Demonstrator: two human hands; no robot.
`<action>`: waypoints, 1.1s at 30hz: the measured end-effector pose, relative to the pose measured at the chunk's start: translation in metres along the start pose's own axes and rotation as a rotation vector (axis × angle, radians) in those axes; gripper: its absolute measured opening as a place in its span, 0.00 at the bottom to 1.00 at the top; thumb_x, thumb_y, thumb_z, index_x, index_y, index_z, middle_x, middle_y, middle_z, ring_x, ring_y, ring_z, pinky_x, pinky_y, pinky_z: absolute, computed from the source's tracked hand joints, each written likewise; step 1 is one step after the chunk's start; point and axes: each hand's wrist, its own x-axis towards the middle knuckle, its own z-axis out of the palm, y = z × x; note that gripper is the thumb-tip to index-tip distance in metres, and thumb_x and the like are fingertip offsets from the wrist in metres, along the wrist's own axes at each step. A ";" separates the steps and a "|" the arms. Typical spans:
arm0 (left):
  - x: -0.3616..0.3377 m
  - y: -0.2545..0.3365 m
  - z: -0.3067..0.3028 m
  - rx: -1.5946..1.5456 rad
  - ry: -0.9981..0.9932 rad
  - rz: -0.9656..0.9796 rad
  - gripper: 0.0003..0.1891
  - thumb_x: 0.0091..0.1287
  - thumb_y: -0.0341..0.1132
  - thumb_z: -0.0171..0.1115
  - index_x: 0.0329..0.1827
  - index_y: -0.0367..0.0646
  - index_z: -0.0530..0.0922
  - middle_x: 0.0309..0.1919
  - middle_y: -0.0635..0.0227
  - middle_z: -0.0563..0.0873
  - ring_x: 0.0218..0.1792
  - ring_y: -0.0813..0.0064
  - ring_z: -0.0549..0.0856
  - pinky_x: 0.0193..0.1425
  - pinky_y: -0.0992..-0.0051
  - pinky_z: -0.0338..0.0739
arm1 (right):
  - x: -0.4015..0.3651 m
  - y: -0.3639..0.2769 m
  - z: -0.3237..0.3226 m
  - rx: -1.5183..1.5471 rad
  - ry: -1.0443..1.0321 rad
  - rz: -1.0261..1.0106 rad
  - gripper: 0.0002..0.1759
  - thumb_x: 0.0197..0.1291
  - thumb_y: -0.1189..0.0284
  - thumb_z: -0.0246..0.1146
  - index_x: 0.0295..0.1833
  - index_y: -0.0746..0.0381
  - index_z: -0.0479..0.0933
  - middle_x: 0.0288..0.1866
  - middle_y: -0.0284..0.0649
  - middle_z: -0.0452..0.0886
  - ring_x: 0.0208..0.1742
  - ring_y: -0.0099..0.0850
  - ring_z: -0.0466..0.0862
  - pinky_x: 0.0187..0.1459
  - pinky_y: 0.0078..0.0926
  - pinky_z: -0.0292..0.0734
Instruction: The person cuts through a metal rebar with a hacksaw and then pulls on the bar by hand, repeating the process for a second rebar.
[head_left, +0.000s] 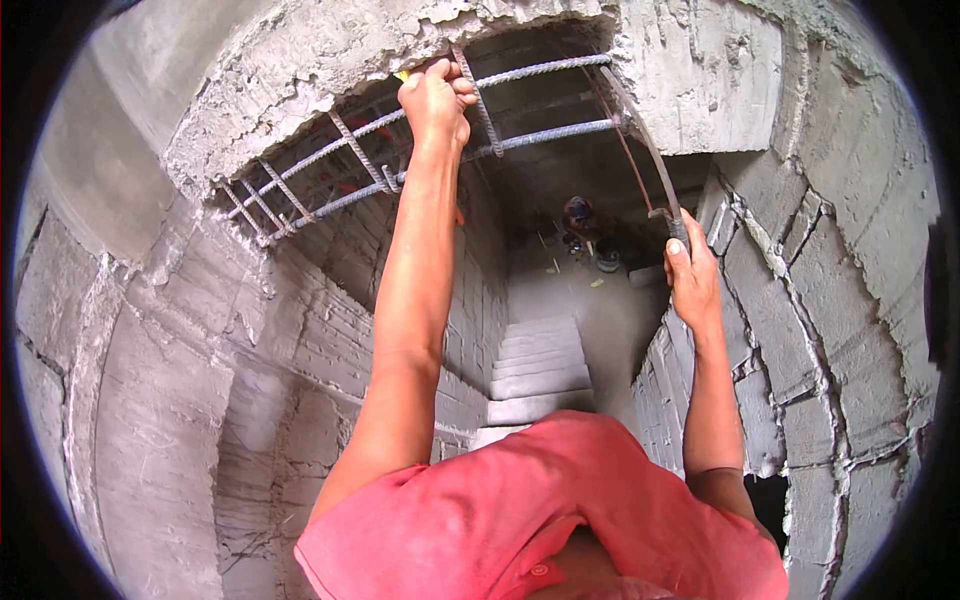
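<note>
My left hand [437, 100] is raised to the broken concrete edge, its fingers curled closed beside a short rusty crossbar [476, 98]. A small yellow piece [403, 75] shows at the fist's upper left; I cannot tell what the fingers grip. In my right hand [693, 275] is the handle of a hacksaw [648, 140], its curved frame pointing up and left. The saw's far end overlaps the right ends of the long ribbed rebars [560, 132]. These bars cross the opening under the chipped concrete beam [300, 90].
Far below, concrete stairs [540, 360] descend to a dusty floor [545, 290]. A person [578, 212] is down there near a dark bucket [607, 262]. Rough block walls stand on both sides, the right wall [830, 300] deeply grooved.
</note>
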 end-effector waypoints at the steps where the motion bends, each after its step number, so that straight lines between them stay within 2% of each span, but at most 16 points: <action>1: 0.000 -0.001 0.000 -0.006 0.007 0.006 0.09 0.78 0.30 0.59 0.38 0.35 0.78 0.30 0.64 0.82 0.22 0.76 0.78 0.21 0.73 0.72 | 0.000 0.000 0.000 -0.003 0.003 0.000 0.36 0.78 0.46 0.56 0.76 0.64 0.69 0.28 0.30 0.72 0.29 0.21 0.71 0.32 0.24 0.68; 2: -0.001 -0.001 0.001 -0.013 0.014 0.011 0.09 0.78 0.30 0.59 0.38 0.35 0.78 0.30 0.64 0.83 0.22 0.76 0.78 0.21 0.73 0.72 | 0.000 0.001 0.000 -0.014 0.000 0.015 0.36 0.78 0.46 0.56 0.76 0.64 0.69 0.28 0.31 0.72 0.29 0.21 0.71 0.32 0.25 0.68; 3: 0.001 -0.001 0.000 -0.038 -0.009 0.010 0.10 0.77 0.31 0.59 0.35 0.36 0.78 0.29 0.65 0.83 0.20 0.76 0.81 0.17 0.74 0.72 | -0.001 0.001 0.001 -0.026 -0.005 0.030 0.37 0.78 0.47 0.56 0.76 0.65 0.69 0.28 0.31 0.72 0.29 0.22 0.71 0.33 0.25 0.69; 7: -0.003 0.005 0.001 -0.053 -0.010 -0.016 0.10 0.76 0.31 0.60 0.35 0.37 0.78 0.28 0.66 0.82 0.20 0.76 0.81 0.17 0.74 0.72 | -0.001 0.008 0.004 -0.026 -0.013 0.015 0.37 0.78 0.48 0.57 0.77 0.65 0.68 0.29 0.32 0.73 0.30 0.23 0.72 0.34 0.27 0.70; 9: -0.005 0.006 0.000 -0.001 -0.054 0.000 0.09 0.77 0.31 0.60 0.38 0.35 0.80 0.29 0.64 0.83 0.22 0.75 0.82 0.20 0.74 0.78 | -0.001 0.007 0.005 -0.035 -0.014 0.011 0.36 0.78 0.48 0.57 0.77 0.65 0.68 0.30 0.33 0.73 0.30 0.23 0.72 0.34 0.27 0.70; 12: -0.001 0.001 0.004 -0.028 0.013 0.010 0.09 0.76 0.31 0.61 0.37 0.35 0.80 0.29 0.64 0.83 0.20 0.74 0.82 0.19 0.73 0.78 | -0.001 0.007 0.008 -0.037 -0.010 0.005 0.36 0.78 0.48 0.56 0.77 0.65 0.68 0.32 0.33 0.74 0.30 0.23 0.72 0.34 0.26 0.70; 17: -0.002 0.002 0.019 -0.019 0.095 0.043 0.10 0.73 0.30 0.56 0.33 0.34 0.73 0.26 0.62 0.78 0.18 0.72 0.77 0.16 0.75 0.67 | -0.001 0.005 0.009 -0.065 -0.012 -0.022 0.36 0.79 0.47 0.55 0.76 0.66 0.69 0.34 0.32 0.74 0.31 0.22 0.72 0.34 0.24 0.70; 19: 0.000 0.001 0.016 -0.016 0.078 0.037 0.08 0.72 0.29 0.55 0.33 0.35 0.73 0.26 0.61 0.78 0.18 0.72 0.77 0.16 0.73 0.68 | 0.000 0.008 0.011 -0.063 0.002 -0.032 0.37 0.79 0.48 0.55 0.80 0.64 0.64 0.25 0.26 0.69 0.24 0.17 0.68 0.27 0.21 0.66; 20: 0.002 -0.001 0.014 0.000 0.065 0.037 0.08 0.72 0.28 0.54 0.33 0.35 0.73 0.26 0.61 0.78 0.18 0.72 0.77 0.16 0.72 0.68 | 0.000 0.006 0.011 -0.070 -0.003 -0.029 0.37 0.79 0.48 0.55 0.80 0.64 0.64 0.25 0.26 0.69 0.24 0.17 0.68 0.27 0.21 0.66; 22: 0.002 -0.003 0.009 0.041 0.113 -0.010 0.07 0.71 0.27 0.53 0.35 0.34 0.76 0.27 0.60 0.80 0.16 0.72 0.78 0.15 0.69 0.71 | 0.000 0.001 0.012 -0.076 0.025 -0.014 0.37 0.78 0.45 0.55 0.75 0.66 0.70 0.34 0.33 0.75 0.31 0.21 0.71 0.34 0.23 0.69; 25: 0.007 -0.006 0.010 -0.056 0.124 0.002 0.09 0.73 0.29 0.54 0.39 0.31 0.79 0.30 0.57 0.85 0.16 0.71 0.81 0.16 0.63 0.79 | -0.001 -0.006 0.012 -0.087 0.016 0.008 0.38 0.78 0.45 0.55 0.74 0.67 0.70 0.32 0.31 0.74 0.29 0.22 0.72 0.33 0.25 0.70; 29: -0.006 -0.004 0.004 0.011 0.063 -0.035 0.08 0.74 0.31 0.58 0.46 0.32 0.77 0.32 0.60 0.82 0.18 0.68 0.83 0.22 0.61 0.81 | -0.002 -0.003 0.010 -0.106 0.019 0.004 0.38 0.77 0.44 0.55 0.75 0.66 0.70 0.31 0.31 0.74 0.29 0.22 0.73 0.32 0.25 0.70; 32: -0.005 -0.001 0.001 -0.063 0.023 -0.068 0.06 0.73 0.31 0.59 0.46 0.36 0.78 0.35 0.61 0.84 0.19 0.70 0.82 0.22 0.60 0.81 | -0.002 -0.004 0.010 -0.104 0.014 0.013 0.39 0.77 0.44 0.55 0.76 0.66 0.69 0.30 0.32 0.74 0.29 0.22 0.74 0.32 0.25 0.70; 33: -0.003 -0.001 -0.001 -0.091 -0.008 -0.085 0.07 0.74 0.32 0.60 0.44 0.37 0.78 0.36 0.59 0.86 0.18 0.71 0.81 0.22 0.63 0.81 | -0.002 -0.003 0.010 -0.111 0.015 -0.002 0.39 0.77 0.44 0.55 0.76 0.66 0.69 0.31 0.31 0.74 0.29 0.22 0.73 0.32 0.25 0.70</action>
